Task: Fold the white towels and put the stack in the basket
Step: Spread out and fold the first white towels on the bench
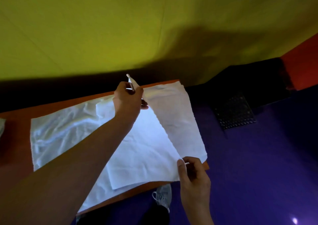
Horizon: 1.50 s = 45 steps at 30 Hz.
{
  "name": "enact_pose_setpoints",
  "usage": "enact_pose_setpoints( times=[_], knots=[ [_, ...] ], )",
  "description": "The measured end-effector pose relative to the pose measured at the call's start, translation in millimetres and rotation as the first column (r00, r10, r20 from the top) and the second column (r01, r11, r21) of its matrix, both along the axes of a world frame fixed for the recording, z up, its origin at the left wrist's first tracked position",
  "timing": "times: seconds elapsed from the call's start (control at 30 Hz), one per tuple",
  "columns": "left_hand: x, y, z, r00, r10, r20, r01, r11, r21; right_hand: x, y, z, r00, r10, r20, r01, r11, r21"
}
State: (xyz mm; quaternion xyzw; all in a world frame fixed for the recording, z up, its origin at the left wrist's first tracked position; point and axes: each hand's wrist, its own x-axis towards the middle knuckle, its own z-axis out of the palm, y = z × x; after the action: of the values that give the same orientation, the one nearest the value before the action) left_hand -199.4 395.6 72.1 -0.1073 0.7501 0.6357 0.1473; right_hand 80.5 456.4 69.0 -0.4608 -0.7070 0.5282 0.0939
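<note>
A white towel [173,119] lies on the right end of an orange table [19,133], lifted along a fold line. My left hand [128,100] pinches its far corner, raised above the table's back edge. My right hand [192,176] pinches its near corner at the table's right front edge. Below it lies another flat white towel [144,155]. A crumpled white towel [63,128] is spread further left under my left forearm. No basket shows in this view.
A yellow-green wall [120,26] rises behind the table. To the right the floor is purple [258,164], with a dark perforated mat or grate [234,111] on it. A grey shoe [162,197] shows below the table's front edge.
</note>
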Motion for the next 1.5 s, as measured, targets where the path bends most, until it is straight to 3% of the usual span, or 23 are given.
enact_pose_setpoints(
  times=[0.27,0.43,0.63,0.83,0.9,1.0,1.13,1.23,1.33,1.5],
  knots=[
    [20.7,105.6,-18.9,0.994,-0.102,-0.039,0.098,0.992,-0.076,14.4,98.3,-43.4,0.997,-0.075,-0.012,0.075,0.997,0.009],
    [33.9,118.6,-38.0,0.972,-0.233,0.04,0.235,0.971,-0.049,10.6,133.0,-85.9,0.99,-0.092,0.105,0.088,0.995,0.043],
    [103.0,23.3,-78.3,0.973,-0.225,0.06,0.23,0.888,-0.399,9.4,153.0,-123.3,0.949,-0.036,0.314,0.028,0.999,0.031],
    [184.2,-89.1,-101.1,0.988,-0.025,0.15,0.121,0.728,-0.674,13.0,136.0,-111.0,0.952,-0.099,0.289,0.049,0.983,0.175],
    [198.7,-106.2,-105.4,0.968,0.085,0.235,0.085,0.772,-0.63,18.8,120.9,-106.4,0.963,-0.07,0.262,0.035,0.99,0.135],
    [204.6,-115.9,-112.7,0.932,0.091,0.35,0.094,0.874,-0.478,24.9,89.4,-104.2,0.967,0.036,0.253,-0.039,0.999,0.009],
    [197.4,-119.0,-118.4,0.902,0.067,0.427,0.11,0.92,-0.375,22.4,51.7,-106.0,0.971,0.057,0.232,0.021,0.946,-0.323],
    [194.7,-124.2,-111.5,0.882,0.038,0.469,0.092,0.964,-0.25,17.7,26.2,-98.9,0.96,0.105,0.261,0.063,0.823,-0.564],
    [200.9,-131.2,-93.5,0.848,0.054,0.527,-0.032,0.998,-0.051,13.0,5.3,-93.8,0.967,0.106,0.234,0.107,0.662,-0.742],
    [213.4,-157.0,-72.8,0.833,0.109,0.542,-0.154,0.987,0.038,3.4,-12.4,-94.9,0.924,-0.312,0.22,0.335,0.389,-0.858]
  ],
)
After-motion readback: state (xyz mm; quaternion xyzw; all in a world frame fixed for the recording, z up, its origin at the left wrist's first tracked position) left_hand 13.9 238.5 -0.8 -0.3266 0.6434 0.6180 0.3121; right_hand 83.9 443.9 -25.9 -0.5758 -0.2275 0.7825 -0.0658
